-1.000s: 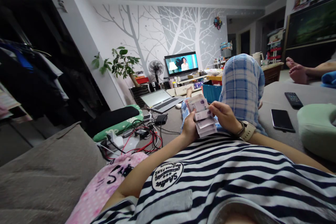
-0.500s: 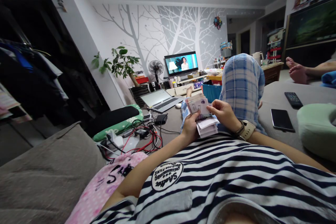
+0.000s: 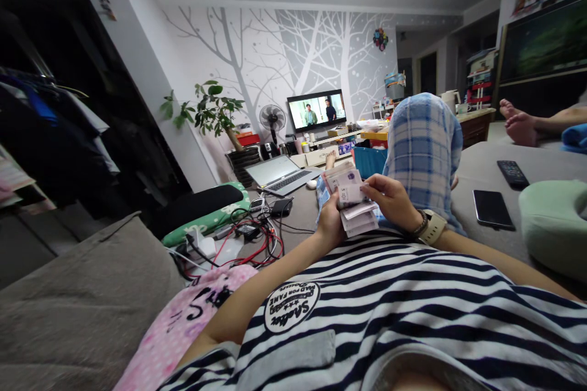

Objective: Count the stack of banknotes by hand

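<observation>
My left hand (image 3: 331, 220) is closed around a fanned stack of banknotes (image 3: 343, 178) above my lap. The pale purple notes show the numeral 5, and several of their ends fold down toward my striped shirt. My right hand (image 3: 389, 195) pinches the right edge of the top banknote (image 3: 352, 194) between thumb and fingertips. That note is bent over the stack. A pale watch (image 3: 433, 227) and a dark beaded bracelet are on my right wrist.
An open laptop (image 3: 284, 176) and a mouse lie beyond the left hand, near tangled cables (image 3: 259, 238). To the right are a phone (image 3: 493, 209), a remote control (image 3: 512, 174) and a green neck pillow (image 3: 557, 226). Another person's feet (image 3: 520, 125) rest farther right.
The top banknote has been folded over toward me and left by my right hand. Both hands stay in nearly the same place. The television picture has changed.
</observation>
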The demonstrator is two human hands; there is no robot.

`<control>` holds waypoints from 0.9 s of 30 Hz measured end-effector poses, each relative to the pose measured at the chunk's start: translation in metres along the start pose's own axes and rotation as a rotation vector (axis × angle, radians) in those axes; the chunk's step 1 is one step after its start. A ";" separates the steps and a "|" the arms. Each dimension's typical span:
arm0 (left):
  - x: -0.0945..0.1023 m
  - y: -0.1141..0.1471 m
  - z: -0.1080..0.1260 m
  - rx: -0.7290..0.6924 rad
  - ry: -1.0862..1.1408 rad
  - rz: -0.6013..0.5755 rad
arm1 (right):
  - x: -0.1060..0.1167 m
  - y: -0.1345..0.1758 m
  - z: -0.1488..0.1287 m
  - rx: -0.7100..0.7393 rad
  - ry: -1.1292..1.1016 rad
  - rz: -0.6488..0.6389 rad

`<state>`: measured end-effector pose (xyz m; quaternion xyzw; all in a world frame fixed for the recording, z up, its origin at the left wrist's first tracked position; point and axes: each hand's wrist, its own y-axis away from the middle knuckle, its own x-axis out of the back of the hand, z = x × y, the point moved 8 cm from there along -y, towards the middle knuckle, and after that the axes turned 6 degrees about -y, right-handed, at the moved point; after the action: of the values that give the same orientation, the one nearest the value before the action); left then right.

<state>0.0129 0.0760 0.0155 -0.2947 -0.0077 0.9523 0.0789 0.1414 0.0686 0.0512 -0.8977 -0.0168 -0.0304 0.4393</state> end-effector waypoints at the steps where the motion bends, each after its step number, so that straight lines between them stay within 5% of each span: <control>1: 0.000 0.001 0.001 -0.002 -0.001 0.004 | 0.000 0.000 -0.001 0.006 0.001 -0.001; 27: 0.002 0.005 0.000 0.014 -0.005 0.039 | -0.001 0.000 -0.003 0.015 -0.040 -0.002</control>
<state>0.0107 0.0716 0.0140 -0.2919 0.0047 0.9544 0.0623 0.1405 0.0660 0.0527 -0.8947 -0.0267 -0.0128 0.4457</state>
